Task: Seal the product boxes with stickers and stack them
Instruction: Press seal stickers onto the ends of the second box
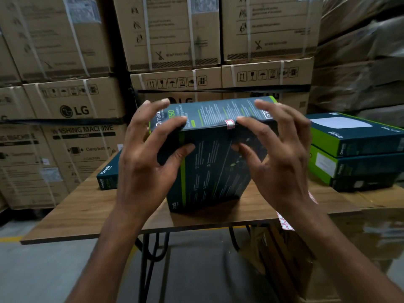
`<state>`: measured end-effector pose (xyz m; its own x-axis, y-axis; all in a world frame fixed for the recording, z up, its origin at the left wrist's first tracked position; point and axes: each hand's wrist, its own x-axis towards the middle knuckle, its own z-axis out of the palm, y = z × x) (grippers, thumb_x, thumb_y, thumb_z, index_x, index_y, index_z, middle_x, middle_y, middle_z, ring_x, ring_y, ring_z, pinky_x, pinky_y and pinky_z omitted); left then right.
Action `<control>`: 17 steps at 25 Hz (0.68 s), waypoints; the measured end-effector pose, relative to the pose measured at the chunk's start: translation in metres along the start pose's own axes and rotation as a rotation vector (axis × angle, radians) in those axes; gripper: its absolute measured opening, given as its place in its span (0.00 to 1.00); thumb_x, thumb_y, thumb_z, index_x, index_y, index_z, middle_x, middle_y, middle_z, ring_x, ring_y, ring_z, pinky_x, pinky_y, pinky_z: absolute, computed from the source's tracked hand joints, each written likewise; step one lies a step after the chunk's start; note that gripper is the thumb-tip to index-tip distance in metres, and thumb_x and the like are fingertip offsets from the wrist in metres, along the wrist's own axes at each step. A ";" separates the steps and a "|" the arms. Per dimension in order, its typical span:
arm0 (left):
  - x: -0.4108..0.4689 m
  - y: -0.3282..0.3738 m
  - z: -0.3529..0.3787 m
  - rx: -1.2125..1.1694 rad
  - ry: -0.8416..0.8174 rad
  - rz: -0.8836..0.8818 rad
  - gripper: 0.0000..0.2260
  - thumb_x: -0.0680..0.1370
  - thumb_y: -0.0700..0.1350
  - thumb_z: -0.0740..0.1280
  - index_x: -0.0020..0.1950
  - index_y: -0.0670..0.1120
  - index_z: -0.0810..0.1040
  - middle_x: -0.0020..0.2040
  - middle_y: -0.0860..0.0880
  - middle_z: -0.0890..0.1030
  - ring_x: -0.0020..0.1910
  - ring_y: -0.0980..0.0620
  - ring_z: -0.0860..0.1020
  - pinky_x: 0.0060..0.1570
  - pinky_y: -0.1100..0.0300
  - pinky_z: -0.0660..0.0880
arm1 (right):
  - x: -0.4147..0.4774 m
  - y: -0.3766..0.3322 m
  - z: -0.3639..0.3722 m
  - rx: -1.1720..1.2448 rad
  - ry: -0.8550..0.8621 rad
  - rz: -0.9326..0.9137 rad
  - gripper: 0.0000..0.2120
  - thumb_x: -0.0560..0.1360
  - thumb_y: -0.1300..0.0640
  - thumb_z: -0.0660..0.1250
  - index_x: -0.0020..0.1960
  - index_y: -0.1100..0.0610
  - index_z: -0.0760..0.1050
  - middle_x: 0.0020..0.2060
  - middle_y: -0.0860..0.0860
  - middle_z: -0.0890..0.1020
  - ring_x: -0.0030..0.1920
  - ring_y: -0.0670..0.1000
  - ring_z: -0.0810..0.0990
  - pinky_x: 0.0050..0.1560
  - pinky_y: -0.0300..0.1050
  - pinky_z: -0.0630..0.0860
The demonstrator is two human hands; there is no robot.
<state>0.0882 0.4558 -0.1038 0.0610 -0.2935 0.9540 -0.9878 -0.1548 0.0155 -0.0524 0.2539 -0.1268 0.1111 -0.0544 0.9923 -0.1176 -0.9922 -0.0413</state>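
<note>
Curled fingers (172,124) of the left hand (148,158) and right hand (282,160) grip the upright box (209,167).

- The left hand (148,156) and right hand (282,160) are bare.
- The fingers (168,125) are slim, with fingernails (165,100) cut short.
- The left forearm (113,248) and right forearm (341,248) are bare and lean, uncovered from the wrists to the picture's lower edge.

The right forearm (323,235) hides most of the sticker sheet (285,223); the left hand (148,154) covers much of a flat box (108,174); the stack of boxes (354,149) runs off the right edge; the upright box (209,167) has print too blurred to read
</note>
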 end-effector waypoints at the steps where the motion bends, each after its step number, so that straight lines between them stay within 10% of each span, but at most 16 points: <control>1: -0.004 -0.002 0.000 0.000 0.011 0.015 0.19 0.78 0.39 0.77 0.68 0.40 0.80 0.73 0.39 0.72 0.79 0.37 0.66 0.76 0.40 0.68 | 0.000 -0.002 -0.002 0.003 0.013 -0.016 0.16 0.78 0.51 0.75 0.66 0.52 0.82 0.70 0.54 0.78 0.71 0.59 0.71 0.66 0.63 0.71; 17: -0.014 -0.006 -0.003 -0.088 0.048 0.053 0.18 0.76 0.36 0.78 0.65 0.38 0.81 0.65 0.40 0.78 0.74 0.32 0.70 0.71 0.35 0.70 | 0.020 -0.007 -0.021 0.248 -0.119 -0.054 0.09 0.80 0.52 0.73 0.58 0.53 0.86 0.55 0.48 0.85 0.53 0.52 0.77 0.52 0.51 0.73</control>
<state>0.0926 0.4641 -0.1163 0.0039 -0.2532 0.9674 -0.9983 -0.0567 -0.0108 -0.0700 0.2618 -0.1047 0.2279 0.0015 0.9737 0.1354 -0.9903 -0.0302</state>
